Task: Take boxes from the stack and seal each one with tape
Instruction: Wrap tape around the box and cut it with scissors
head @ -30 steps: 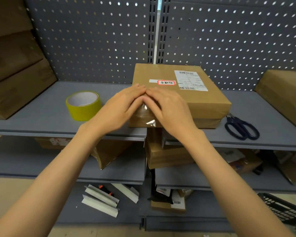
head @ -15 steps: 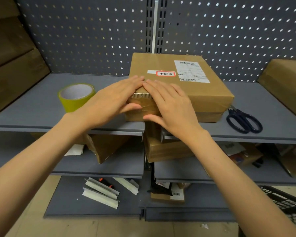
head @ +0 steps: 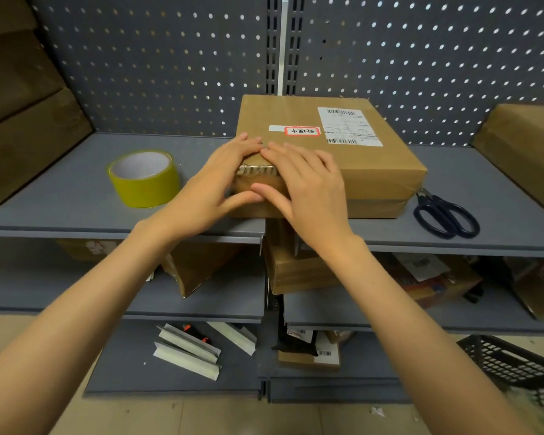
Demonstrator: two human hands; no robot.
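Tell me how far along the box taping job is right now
Done: a strip of clear tape already lies over the near left corner of the box on the shelf.
In hand: the left hand and right hand lie flat on that corner, pressing the tape down.
Left: brown boxes at the far left and far right may need sealing; the tape roll and scissors lie ready.
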